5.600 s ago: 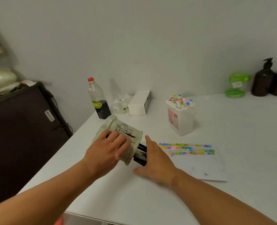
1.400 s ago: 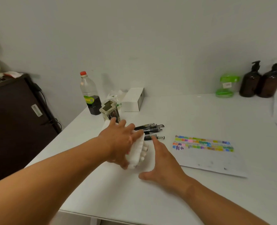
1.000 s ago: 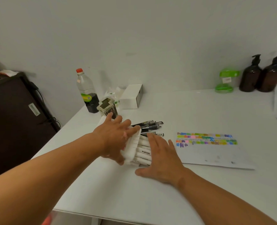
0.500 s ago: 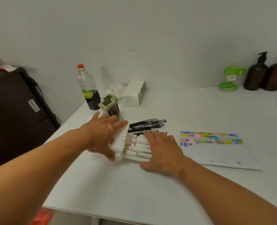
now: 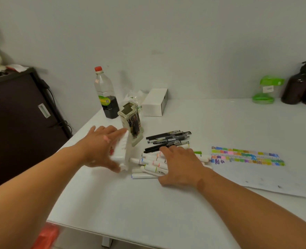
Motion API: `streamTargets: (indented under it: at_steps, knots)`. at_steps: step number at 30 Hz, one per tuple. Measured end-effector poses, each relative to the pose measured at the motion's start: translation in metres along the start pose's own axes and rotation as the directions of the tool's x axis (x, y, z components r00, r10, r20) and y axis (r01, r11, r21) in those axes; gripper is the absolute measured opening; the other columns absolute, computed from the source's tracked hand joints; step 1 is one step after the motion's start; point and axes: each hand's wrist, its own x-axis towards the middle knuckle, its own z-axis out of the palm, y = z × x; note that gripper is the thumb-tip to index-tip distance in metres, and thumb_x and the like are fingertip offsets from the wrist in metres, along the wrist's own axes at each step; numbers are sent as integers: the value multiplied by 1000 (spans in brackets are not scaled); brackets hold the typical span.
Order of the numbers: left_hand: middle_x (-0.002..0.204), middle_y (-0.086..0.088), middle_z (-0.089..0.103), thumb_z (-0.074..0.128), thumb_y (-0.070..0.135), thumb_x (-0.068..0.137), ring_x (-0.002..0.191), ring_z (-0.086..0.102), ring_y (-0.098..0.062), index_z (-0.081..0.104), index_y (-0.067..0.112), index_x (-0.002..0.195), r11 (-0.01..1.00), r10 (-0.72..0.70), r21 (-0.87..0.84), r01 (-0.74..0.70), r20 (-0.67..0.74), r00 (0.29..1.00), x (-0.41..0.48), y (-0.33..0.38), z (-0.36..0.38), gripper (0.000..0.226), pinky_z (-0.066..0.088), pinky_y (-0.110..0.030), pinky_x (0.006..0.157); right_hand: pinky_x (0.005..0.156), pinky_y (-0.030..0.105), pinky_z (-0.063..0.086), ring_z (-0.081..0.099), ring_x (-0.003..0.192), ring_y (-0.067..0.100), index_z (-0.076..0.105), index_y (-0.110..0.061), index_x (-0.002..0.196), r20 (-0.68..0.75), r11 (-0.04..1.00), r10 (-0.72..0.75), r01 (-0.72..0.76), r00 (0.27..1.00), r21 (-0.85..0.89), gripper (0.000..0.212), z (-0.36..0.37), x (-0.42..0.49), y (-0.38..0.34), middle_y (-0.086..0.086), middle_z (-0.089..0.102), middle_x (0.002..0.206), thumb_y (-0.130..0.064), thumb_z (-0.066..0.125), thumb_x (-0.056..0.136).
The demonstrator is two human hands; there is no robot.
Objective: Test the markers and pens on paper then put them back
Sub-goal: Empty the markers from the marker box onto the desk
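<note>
My left hand (image 5: pixel 99 147) grips the white marker box (image 5: pixel 122 153), tipped on its side with its mouth toward the right. Several white markers (image 5: pixel 151 165) with coloured bands lie spilled from it on the table. My right hand (image 5: pixel 180 163) rests flat on the markers, fingers straight. Several black pens (image 5: pixel 167 139) lie just behind them. The ceramic pen holder (image 5: pixel 131 124) stands upright and empty behind the box. The paper (image 5: pixel 256 174) with coloured test strokes lies to the right.
A bottle with a red cap (image 5: pixel 105 95) and a white carton (image 5: pixel 154 103) stand at the back left of the white table (image 5: pixel 148 209). A green jar (image 5: pixel 266 90) and brown pump bottles (image 5: pixel 299 85) are at the back right. A dark cabinet (image 5: pixel 19 114) stands left.
The pens were emptied from the ceramic holder, which now stands upright. My left hand has drawn the marker box leftward, and the markers have slid out under my right hand.
</note>
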Motion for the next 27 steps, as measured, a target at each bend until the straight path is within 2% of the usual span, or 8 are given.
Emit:
streamTargets:
  at_steps: [2, 4, 7, 10, 14, 17, 21, 27]
  knots:
    - [128, 9, 45, 67, 89, 42, 109, 45, -16, 11, 34, 156, 984, -53, -175, 43, -49, 997, -8, -12, 3, 138, 39, -40, 104, 99, 47, 41, 50, 116, 26, 31, -31, 143, 12, 1000, -5, 5, 1000, 2, 91, -1, 1, 2, 1, 52, 129, -70, 62, 67]
    - [121, 13, 46, 79, 79, 42, 105, 49, -14, 16, 40, 153, 902, -120, -427, 68, -96, 988, -18, -21, 7, 134, 45, -33, 93, 103, 48, 40, 48, 124, 25, 26, -31, 149, 7, 1000, -10, 10, 1000, 15, 98, -1, 1, 4, -1, 47, 138, -73, 61, 67]
    - [117, 30, 52, 89, 71, 35, 105, 57, -2, 22, 65, 138, 695, -214, -718, 22, -177, 961, -31, -27, 13, 122, 48, -15, 80, 110, 49, 36, 43, 132, 25, 20, -32, 153, -1, 999, -18, 18, 1000, 26, 108, 0, 0, 5, -2, 40, 147, -83, 58, 65]
    - [120, 27, 58, 97, 56, 39, 108, 60, -1, 28, 63, 138, 471, -316, -881, -46, -217, 923, -33, -22, 24, 120, 55, -16, 76, 118, 51, 26, 31, 143, 25, 13, -33, 157, 4, 999, -42, 42, 999, 22, 116, 3, -2, 1, -2, 30, 157, -88, 54, 64]
    - [125, 22, 57, 99, 37, 50, 110, 60, -4, 31, 53, 140, 249, -443, -965, -84, -191, 876, -23, -14, 46, 114, 57, -18, 70, 125, 51, 9, 14, 153, 21, 3, -37, 159, 0, 998, -52, 52, 999, 33, 120, 6, -5, -4, -3, 15, 167, -92, 49, 62]
    - [127, 19, 58, 100, 37, 46, 114, 59, -9, 33, 48, 140, 114, -514, -990, -83, -130, 848, -15, -15, 63, 116, 59, -30, 82, 126, 50, 3, 9, 155, 19, 1, -38, 159, 15, 998, -48, 47, 999, 35, 121, 6, -9, -2, -3, 11, 168, -94, 46, 62]
    - [131, 11, 57, 100, 41, 43, 122, 55, -21, 35, 47, 139, 43, -547, -998, -53, -68, 834, 3, -23, 76, 116, 53, -52, 97, 127, 49, 1, 9, 154, 17, 2, -38, 159, 10, 999, -39, 38, 999, 37, 120, 6, -12, 1, -5, 12, 168, -95, 43, 62]
    - [128, 12, 59, 102, 38, 42, 121, 56, -22, 34, 48, 139, 18, -526, -1000, 10, -1, 850, 26, -49, 75, 119, 53, -51, 95, 127, 47, -1, 9, 153, 15, 4, -40, 158, -5, 998, -33, 34, 999, 58, 119, 11, -10, 4, -9, 14, 166, -96, 41, 60]
